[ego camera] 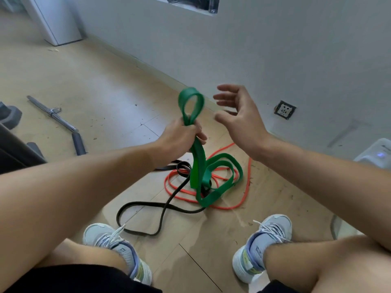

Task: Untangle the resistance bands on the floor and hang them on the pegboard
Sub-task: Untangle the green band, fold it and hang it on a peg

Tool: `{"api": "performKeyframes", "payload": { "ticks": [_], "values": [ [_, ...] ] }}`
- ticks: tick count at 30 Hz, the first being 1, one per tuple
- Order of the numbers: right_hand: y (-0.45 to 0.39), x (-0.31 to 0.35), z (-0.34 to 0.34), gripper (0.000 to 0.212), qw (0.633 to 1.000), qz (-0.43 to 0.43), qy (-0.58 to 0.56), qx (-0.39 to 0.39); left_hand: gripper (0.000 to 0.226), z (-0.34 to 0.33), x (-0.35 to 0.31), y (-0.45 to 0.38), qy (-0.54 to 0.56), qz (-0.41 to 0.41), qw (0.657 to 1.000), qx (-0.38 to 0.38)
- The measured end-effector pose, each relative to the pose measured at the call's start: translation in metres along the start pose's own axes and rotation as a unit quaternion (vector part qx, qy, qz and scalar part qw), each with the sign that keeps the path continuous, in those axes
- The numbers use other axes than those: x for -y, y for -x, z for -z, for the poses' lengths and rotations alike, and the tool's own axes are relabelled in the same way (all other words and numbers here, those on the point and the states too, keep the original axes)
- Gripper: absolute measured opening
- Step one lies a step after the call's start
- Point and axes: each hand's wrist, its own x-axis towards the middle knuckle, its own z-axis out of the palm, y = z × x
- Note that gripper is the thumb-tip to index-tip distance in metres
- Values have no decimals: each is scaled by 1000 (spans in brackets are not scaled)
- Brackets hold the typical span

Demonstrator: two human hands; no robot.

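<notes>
Left hand (182, 134) grips the green band (198, 163), fingers curled around it just under a small loop that sticks up above my fist. Below the fist the band hangs down to the floor (95, 85), where the rest of it lies in loose coils. Right hand (239, 115) is off the band, beside that top loop, fingers spread and relaxed, holding nothing.

Green coils sit on top of the orange band (246, 187) and the black band (160, 216). Orange is thin and loops wide under and around the green pile. Black runs from the pile toward me and makes a figure-eight between my feet, its near end just beside my left shoe (115, 248). All three cross in the middle, not yet separated.

Surface: light wood-look flooring, some debris specks. Grey wall (275, 49) runs diagonally just behind the pile, with a wall socket (284, 109) low down, right of my right hand. White cabinet (57, 22) stands against the wall far left. Metal bar (55, 117) with a dark grip lies on the floor to the left, well apart from the bands. I'm squatting, right shoe (262, 248) flat on the floor.

Count: 3 bands (1 green, 1 orange, 1 black), 1 bar, 1 socket, 2 shoes.
</notes>
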Motion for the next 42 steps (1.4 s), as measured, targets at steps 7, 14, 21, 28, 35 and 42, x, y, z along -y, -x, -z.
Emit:
{"api": "performKeyframes", "payload": {
  "ticks": [7, 14, 21, 28, 35, 42],
  "values": [
    [12, -53, 0, 76, 914, -200, 165, 313, 18, 2, -40, 8, 243, -2, 970, -9],
    [-3, -61, -1, 27, 961, -147, 189, 134, 17, 26, -61, 5, 399, -40, 913, -79],
    [-1, -73, 4, 32, 917, -172, 300, 196, 14, 66, -41, -12, 429, -22, 887, -173],
    [-20, -58, 22, 38, 975, -121, 177, 63, 82, 101, 23, -11, 32, 343, 938, 32],
    [-19, -32, 13, 39, 963, -30, 241, 115, 89, 50, -1, -3, -295, -8, 952, 78],
    [-19, -10, 11, 44, 963, -11, 220, 156, 89, 15, -11, -1, -284, -186, 937, 83]
  ]
}}
